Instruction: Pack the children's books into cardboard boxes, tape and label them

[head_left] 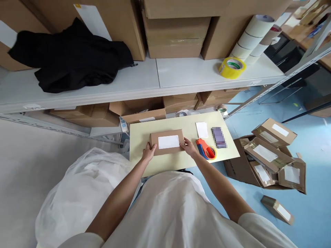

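Centre frame: labelled carton (168, 142), long axis left-right, lies between left hand (149, 151) and right hand (189, 146), each part-curled, gripping one end (tape dispenser (204, 146) nearer the right).

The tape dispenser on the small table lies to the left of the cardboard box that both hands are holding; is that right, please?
Not quite: the head view shows the tape dispenser to the right of the cardboard box, on the small table, with the left hand and right hand holding the box.
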The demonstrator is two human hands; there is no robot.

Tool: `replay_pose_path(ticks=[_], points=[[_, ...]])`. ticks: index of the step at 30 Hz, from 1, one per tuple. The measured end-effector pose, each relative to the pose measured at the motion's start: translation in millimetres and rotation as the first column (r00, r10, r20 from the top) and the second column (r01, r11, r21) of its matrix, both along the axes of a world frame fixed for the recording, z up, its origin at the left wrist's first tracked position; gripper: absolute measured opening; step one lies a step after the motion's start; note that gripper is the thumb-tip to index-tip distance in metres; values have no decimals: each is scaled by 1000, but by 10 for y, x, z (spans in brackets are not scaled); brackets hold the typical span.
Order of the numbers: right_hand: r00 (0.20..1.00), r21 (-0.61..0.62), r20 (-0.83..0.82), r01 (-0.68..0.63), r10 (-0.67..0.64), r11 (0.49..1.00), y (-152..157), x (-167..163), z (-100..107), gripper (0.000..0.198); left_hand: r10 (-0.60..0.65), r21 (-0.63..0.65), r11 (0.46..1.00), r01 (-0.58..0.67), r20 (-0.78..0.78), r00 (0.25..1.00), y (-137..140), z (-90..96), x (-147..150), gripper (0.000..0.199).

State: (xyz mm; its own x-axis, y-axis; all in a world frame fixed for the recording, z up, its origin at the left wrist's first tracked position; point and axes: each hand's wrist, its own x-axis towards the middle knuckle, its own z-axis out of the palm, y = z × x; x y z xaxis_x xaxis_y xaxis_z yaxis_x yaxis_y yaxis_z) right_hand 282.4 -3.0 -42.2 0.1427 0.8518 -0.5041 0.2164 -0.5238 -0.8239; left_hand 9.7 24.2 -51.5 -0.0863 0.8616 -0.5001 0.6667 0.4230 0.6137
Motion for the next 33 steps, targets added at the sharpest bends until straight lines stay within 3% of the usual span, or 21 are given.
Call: replay_pose_path(ticks=[3, 6, 10, 14, 18, 21, 24, 26, 29, 33], points=[[991, 15, 129, -48, 46, 999, 18, -3, -29, 60, 56, -65, 996, -63, -105, 993, 5, 88, 88, 80], [968, 21, 232, -102, 95, 995, -1, 1, -19, 57, 35, 20, 999, -31, -217, 975, -32, 213, 193, 77], [942, -36, 296, -151, 155, 988, -50, 4, 27, 58, -29, 242, 961, 132, -387, 922, -67, 364, 318, 65], [933, -50, 293, -201, 207, 978, -38, 1, 37, 57, -179, 327, 875, 355, -464, 868, -26, 482, 465, 57], [950, -24, 211, -231, 231, 973, -58, 37, 9, 60, -336, 287, 804, 521, -503, 796, 19, 554, 711, 53], [963, 70, 165, -229, 215, 971, -246, 186, 2, 63, -437, 237, 759, 606, -506, 744, 42, 572, 928, 57], [945, 229, 277, -240, 174, 943, -572, 487, 4, 55, -516, 200, 730, 653, -465, 719, 83, 572, 1108, 71], [894, 252, 432, -251, 123, 935, -777, 721, -4, 48, -567, 186, 703, 687, -437, 699, 115, 564, 1194, 80], [775, 112, 612, -285, 160, 952, -931, 981, -35, 46, -630, 147, 663, 734, -420, 653, 142, 535, 1275, 90], [689, -178, 644, -288, 333, 941, -855, 1069, -99, 47, -651, 96, 664, 742, -415, 636, 126, 481, 1316, 88]])
